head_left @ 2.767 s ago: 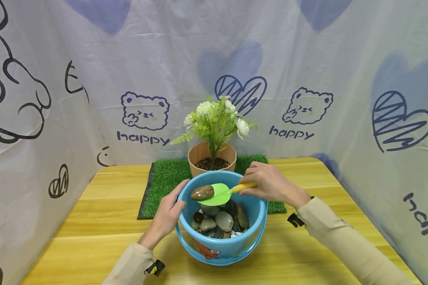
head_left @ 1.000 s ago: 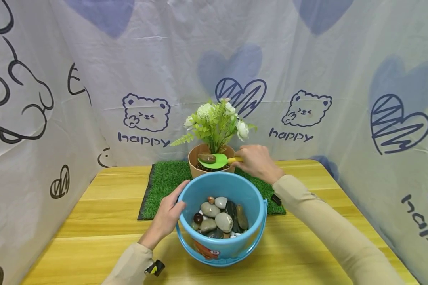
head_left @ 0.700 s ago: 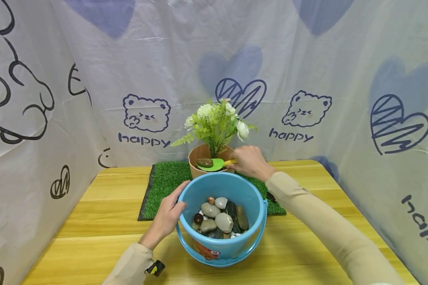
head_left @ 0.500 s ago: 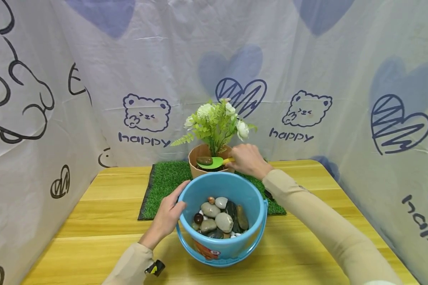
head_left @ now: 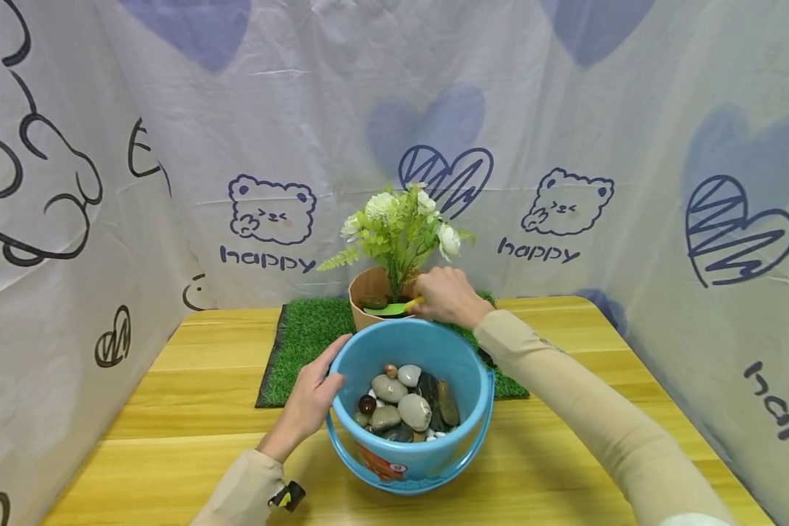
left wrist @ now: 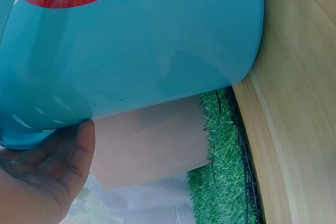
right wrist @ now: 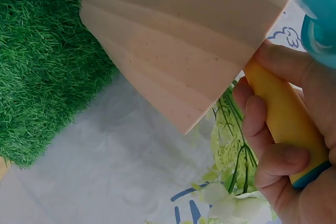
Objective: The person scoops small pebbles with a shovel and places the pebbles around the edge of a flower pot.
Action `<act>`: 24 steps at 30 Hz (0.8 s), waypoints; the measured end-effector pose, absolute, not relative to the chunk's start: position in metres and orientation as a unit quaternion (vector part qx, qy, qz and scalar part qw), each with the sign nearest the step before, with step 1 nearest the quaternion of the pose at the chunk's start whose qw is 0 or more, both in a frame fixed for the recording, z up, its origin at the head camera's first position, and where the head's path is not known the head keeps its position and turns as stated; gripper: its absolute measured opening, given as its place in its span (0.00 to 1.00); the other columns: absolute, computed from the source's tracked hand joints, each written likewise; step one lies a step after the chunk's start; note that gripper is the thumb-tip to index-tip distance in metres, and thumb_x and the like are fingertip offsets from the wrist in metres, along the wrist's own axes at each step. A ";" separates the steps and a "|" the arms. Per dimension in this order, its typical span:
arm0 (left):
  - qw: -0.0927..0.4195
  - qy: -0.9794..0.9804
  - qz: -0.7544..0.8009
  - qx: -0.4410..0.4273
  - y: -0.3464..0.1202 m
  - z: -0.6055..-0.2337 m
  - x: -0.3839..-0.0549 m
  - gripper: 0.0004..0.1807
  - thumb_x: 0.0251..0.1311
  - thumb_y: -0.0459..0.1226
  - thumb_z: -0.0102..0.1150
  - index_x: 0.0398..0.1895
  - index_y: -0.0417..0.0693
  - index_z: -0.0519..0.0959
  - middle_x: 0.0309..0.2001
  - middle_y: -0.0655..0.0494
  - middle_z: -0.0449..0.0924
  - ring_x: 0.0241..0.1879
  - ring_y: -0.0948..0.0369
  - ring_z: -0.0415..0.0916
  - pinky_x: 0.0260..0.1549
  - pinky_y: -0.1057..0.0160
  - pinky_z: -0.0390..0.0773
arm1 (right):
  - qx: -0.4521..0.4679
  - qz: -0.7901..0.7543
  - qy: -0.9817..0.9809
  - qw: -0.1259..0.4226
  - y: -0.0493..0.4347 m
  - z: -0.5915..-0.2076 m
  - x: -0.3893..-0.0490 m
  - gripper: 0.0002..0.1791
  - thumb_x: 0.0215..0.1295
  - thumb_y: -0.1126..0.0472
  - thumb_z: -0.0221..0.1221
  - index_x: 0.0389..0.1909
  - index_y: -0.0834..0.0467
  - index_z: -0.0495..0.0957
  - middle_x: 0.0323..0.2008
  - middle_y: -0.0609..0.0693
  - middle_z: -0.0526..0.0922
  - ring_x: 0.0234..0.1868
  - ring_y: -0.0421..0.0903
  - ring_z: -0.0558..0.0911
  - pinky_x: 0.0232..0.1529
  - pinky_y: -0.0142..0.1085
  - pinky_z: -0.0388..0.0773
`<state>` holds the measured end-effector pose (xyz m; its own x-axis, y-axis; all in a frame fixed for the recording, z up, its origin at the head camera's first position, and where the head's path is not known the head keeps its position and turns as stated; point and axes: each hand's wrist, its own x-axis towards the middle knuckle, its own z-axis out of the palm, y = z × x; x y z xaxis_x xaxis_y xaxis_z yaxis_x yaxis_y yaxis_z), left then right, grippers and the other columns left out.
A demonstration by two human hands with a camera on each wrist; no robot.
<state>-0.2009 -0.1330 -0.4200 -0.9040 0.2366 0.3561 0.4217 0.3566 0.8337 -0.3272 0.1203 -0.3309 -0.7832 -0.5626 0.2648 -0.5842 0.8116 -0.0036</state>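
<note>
My left hand (head_left: 309, 398) grips the rim of a blue bucket (head_left: 408, 456), thumb over the edge and fingers along the outside. Several smooth stones (head_left: 413, 411) lie inside it. The right hand (head_left: 450, 296) grips the yellow handle (right wrist: 286, 116) of a small trowel. Its green blade (head_left: 386, 310) is low inside the tan flowerpot (head_left: 361, 286), which holds a plant (head_left: 394, 234) with white flowers. A brown stone (head_left: 373, 301) sits at the blade's left end; whether it rests on blade or soil I cannot tell. In the right wrist view, the blade is hidden behind the pot.
The pot stands on a green artificial turf mat (head_left: 276, 365), right behind the bucket. Underneath is a wooden table (head_left: 191, 409). A printed white cloth (head_left: 269, 109) encloses the back and sides. The bucket's handle (head_left: 434, 486) hangs down in front.
My right hand has carried the trowel and brown stone from above the bucket to the flowerpot, then lowered them inside and leftward. The left hand stays on the bucket.
</note>
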 end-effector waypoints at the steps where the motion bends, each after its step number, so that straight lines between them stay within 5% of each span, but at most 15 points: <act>1: 0.088 -0.819 -0.530 -0.202 -0.133 -0.420 -0.201 0.35 0.61 0.31 0.42 0.75 0.57 0.61 0.62 0.39 0.75 0.53 0.44 0.80 0.37 0.55 0.85 | 0.304 0.042 -0.944 0.125 0.120 -0.331 -0.327 0.26 0.61 0.45 0.64 0.09 0.49 0.68 0.09 0.42 0.57 0.12 0.38 0.58 0.13 0.30 0.52; 16: 0.090 -0.817 -0.532 -0.203 -0.132 -0.420 -0.200 0.35 0.61 0.31 0.43 0.74 0.56 0.61 0.62 0.38 0.75 0.53 0.43 0.80 0.36 0.56 0.85 | 0.290 0.082 -0.945 0.129 0.135 -0.333 -0.323 0.25 0.62 0.44 0.63 0.10 0.50 0.70 0.09 0.42 0.58 0.13 0.39 0.60 0.15 0.32 0.54; 24: 0.090 -0.818 -0.528 -0.210 -0.133 -0.420 -0.200 0.35 0.61 0.32 0.43 0.75 0.56 0.61 0.62 0.38 0.74 0.53 0.43 0.80 0.36 0.55 0.85 | 0.312 0.118 -0.931 0.147 0.144 -0.333 -0.314 0.16 0.64 0.44 0.61 0.30 0.51 0.88 0.10 0.43 0.68 0.12 0.38 0.60 0.14 0.31 0.55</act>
<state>-0.2002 -0.1334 -0.4199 -0.8959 0.2481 0.3685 0.4379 0.3540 0.8264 -0.3144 0.1443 -0.3333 -0.7616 -0.5471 0.3475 -0.6163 0.7771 -0.1274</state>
